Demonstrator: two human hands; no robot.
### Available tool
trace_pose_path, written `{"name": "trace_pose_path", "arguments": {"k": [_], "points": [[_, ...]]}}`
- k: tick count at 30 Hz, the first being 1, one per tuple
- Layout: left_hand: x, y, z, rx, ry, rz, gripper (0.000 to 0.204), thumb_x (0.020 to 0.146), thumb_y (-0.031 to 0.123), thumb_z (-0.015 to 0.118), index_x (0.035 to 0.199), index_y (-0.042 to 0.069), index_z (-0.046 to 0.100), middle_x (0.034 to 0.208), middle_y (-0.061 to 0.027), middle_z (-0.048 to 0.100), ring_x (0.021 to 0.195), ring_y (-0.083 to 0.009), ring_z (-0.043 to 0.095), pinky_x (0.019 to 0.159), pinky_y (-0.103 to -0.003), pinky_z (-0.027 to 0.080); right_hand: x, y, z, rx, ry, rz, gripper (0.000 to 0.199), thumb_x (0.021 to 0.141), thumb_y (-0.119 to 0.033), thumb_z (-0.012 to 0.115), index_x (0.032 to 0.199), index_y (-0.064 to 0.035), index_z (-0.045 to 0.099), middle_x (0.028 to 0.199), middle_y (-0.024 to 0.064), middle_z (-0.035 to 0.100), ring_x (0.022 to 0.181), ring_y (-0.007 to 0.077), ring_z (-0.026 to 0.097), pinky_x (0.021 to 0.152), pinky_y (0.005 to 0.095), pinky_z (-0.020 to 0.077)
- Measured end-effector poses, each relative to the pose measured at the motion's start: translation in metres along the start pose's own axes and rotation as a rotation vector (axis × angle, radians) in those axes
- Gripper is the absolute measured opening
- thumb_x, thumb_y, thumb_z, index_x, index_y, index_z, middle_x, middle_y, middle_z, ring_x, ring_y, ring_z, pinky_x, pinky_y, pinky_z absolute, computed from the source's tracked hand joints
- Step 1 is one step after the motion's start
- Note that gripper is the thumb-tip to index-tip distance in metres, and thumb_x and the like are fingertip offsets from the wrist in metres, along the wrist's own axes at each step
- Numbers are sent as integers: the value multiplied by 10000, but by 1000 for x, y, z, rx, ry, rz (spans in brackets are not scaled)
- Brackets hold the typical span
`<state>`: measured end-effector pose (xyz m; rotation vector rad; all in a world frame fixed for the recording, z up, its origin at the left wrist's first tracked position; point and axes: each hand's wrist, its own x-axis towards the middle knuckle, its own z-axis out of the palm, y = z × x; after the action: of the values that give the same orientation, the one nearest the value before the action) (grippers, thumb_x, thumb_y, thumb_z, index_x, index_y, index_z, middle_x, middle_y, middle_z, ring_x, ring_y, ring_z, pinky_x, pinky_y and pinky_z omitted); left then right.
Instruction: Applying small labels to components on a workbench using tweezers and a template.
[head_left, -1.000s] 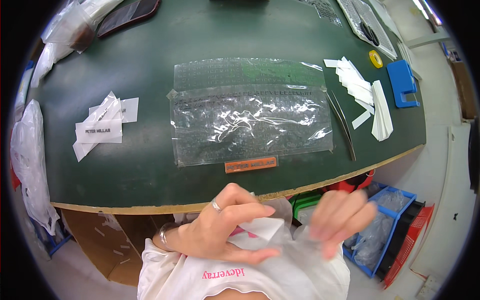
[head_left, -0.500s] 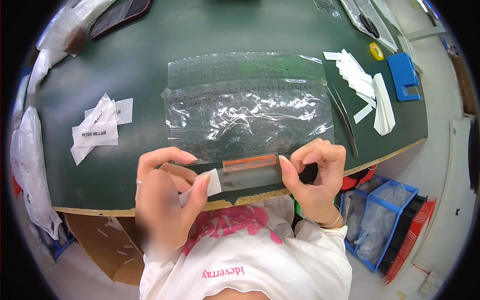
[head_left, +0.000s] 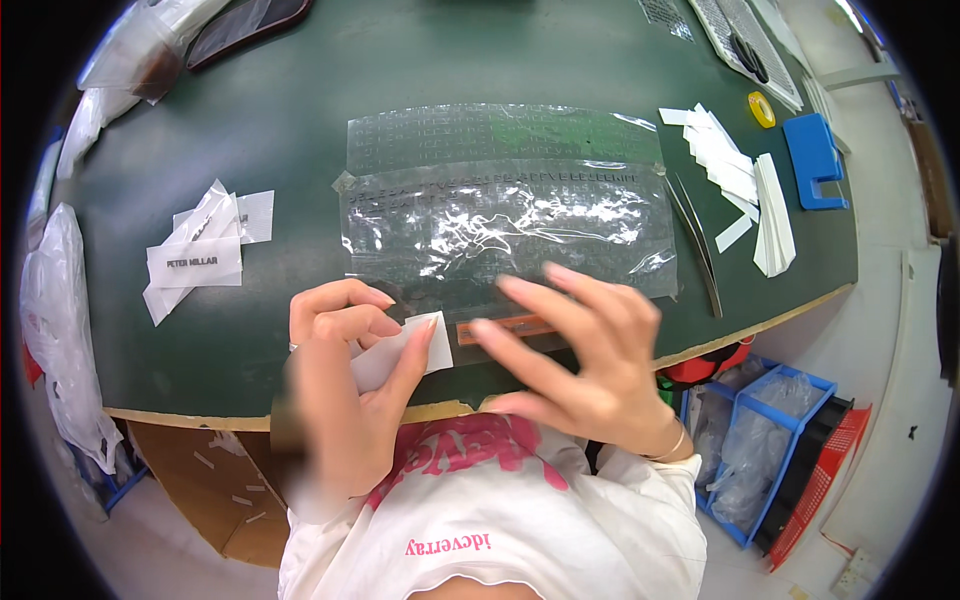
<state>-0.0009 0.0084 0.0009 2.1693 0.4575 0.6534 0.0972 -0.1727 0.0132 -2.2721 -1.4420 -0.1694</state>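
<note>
My left hand [head_left: 350, 390], blurred near the wrist, pinches a small white paper slip [head_left: 438, 350] between thumb and fingers at the table's front edge. My right hand [head_left: 600, 375] hovers to its right with fingers spread and holds nothing visible. Beneath those fingers lies an orange strip [head_left: 466, 334], partly covered by them. Just beyond both hands, clear plastic sheets [head_left: 420, 215] with rows of dark raised letters lie on the green table [head_left: 300, 130]. Metal tweezers [head_left: 700, 250] rest along the sheets' right side.
Printed translucent slips [head_left: 205, 262] are piled at left. White paper strips [head_left: 772, 215], yellow tape [head_left: 762, 110], a blue holder [head_left: 812, 165] and black scissors [head_left: 748, 60] are at right. A phone [head_left: 245, 35] lies far left. Blue crates [head_left: 770, 440] stand below the table's right side.
My right hand has let go of the clear strip's right end and moved left, its fingers opening from a pinch. My left hand still holds the white paper slip, now showing more of its face.
</note>
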Motion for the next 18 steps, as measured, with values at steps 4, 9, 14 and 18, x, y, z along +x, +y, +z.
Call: {"name": "trace_pose_path", "arguments": {"k": [4, 9, 14, 18], "points": [[3, -4, -2, -4, -4, 130, 317, 738, -55, 778, 950, 25, 556, 1046, -143, 563, 796, -184, 584, 577, -274, 465, 7, -7, 8, -22, -82, -54, 482, 840, -550, 595, 1166, -217, 712, 1384, 122, 557, 1304, 353, 469, 1072, 433, 263], [0, -3, -2, -154, -17, -21, 288, 753, -66, 758, 957, 23, 576, 1095, -155, 548, 768, -186, 580, 611, -284, 464, -2, 19, -23, -185, -25, -32, 401, 875, -491, 608, 1078, -162, 713, 1397, 148, 545, 1369, 366, 409, 1103, 446, 228], [3, 2, -8, 16, -76, 138, 218, 725, 12, 791, 822, 26, 597, 1120, -154, 534, 902, -244, 558, 733, -349, 442, 13, 33, -16, 135, 23, 132, 188, 865, -269, 678, 853, -94, 610, 1414, 169, 522, 1391, 384, 378, 1136, 483, 181], [4, 7, -7, 114, -138, 151, 218, 693, 49, 797, 721, 36, 582, 1111, -144, 532, 1003, -291, 518, 800, -385, 414, 25, 43, -7, 126, -17, 106, 207, 816, -129, 722, 767, -83, 526, 1422, 171, 508, 1406, 386, 357, 1146, 493, 175]]}}
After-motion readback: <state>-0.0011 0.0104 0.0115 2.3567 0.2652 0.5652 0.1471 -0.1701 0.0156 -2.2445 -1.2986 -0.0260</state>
